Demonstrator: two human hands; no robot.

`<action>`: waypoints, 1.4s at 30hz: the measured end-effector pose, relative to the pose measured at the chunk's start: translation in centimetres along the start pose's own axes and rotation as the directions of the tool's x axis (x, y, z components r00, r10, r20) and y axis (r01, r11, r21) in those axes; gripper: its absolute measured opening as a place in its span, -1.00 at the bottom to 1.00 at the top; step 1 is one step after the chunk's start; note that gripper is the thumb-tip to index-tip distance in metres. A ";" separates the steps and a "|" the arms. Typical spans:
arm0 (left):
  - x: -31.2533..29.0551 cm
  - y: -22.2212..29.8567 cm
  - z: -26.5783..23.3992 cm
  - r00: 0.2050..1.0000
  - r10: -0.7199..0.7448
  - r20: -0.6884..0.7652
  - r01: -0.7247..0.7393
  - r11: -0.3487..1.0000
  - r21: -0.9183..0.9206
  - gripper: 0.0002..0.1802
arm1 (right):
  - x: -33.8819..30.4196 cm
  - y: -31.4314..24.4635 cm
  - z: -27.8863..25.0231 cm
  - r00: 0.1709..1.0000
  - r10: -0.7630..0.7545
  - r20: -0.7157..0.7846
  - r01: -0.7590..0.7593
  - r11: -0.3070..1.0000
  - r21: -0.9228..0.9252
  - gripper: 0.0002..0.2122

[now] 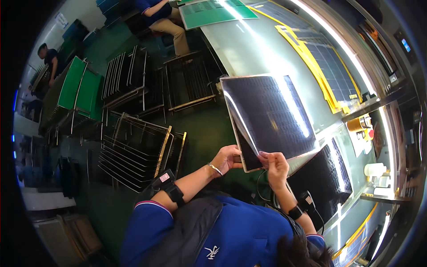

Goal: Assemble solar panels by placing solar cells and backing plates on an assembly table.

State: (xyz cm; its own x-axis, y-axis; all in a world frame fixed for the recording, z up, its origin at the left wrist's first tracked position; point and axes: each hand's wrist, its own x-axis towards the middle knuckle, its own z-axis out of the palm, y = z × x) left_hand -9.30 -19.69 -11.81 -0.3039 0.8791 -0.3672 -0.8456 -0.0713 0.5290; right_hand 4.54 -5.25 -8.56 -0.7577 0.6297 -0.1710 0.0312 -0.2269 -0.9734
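Note:
A large dark glossy panel [271,113] with a fine grid pattern is held up over the edge of the pale workbench [249,53]. My left hand [226,159] grips its near left corner. My right hand [276,164] pinches the near edge, where a thin clear film seems to lift away from the dark sheet. Both wrists carry black bands with small devices. A second dark panel [327,178] lies on the bench just to the right of my right arm.
Several metal wire racks [133,151] stand on the green floor to my left. Yellow-framed dark panels [327,66] lie further along the bench. A tape roll [358,123] and white containers [374,169] sit on the right. One person sits at the far end and another stands far left.

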 end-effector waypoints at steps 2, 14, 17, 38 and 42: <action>0.1 1.8 0.0 0.998 -0.062 0.021 0.062 0.998 0.019 -0.75 | 0.0 -0.3 0.7 1.000 -0.023 -0.002 0.023 0.997 0.067 -0.83; 1.9 8.6 -2.7 0.979 0.125 -0.161 -0.086 0.969 0.232 -0.82 | -1.7 -1.9 3.0 0.949 -0.166 0.268 0.262 0.887 -0.380 -0.84; -1.8 8.2 -3.4 0.960 0.238 -0.145 -0.202 0.953 0.228 -0.81 | 2.7 -4.0 -1.8 0.978 -0.118 0.174 0.151 0.971 -0.188 -0.73; -35.6 16.5 0.1 -0.303 0.864 -0.401 -0.270 0.326 0.906 -0.58 | 16.7 0.7 -31.6 0.794 0.079 -0.602 0.012 0.989 0.147 -0.79; -34.1 18.7 -1.9 -0.416 0.871 -0.262 -0.091 0.247 0.965 -0.62 | 14.9 0.6 -30.5 0.819 0.037 -0.573 -0.022 0.999 0.033 -0.70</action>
State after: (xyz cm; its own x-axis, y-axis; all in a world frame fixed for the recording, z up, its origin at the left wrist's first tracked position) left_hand -15.55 -51.93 9.18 -0.7247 -0.5516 0.4129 0.2424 0.3569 0.9021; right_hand 13.21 26.68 -16.31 -0.2456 0.9330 -0.2630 0.0261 -0.2649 -0.9639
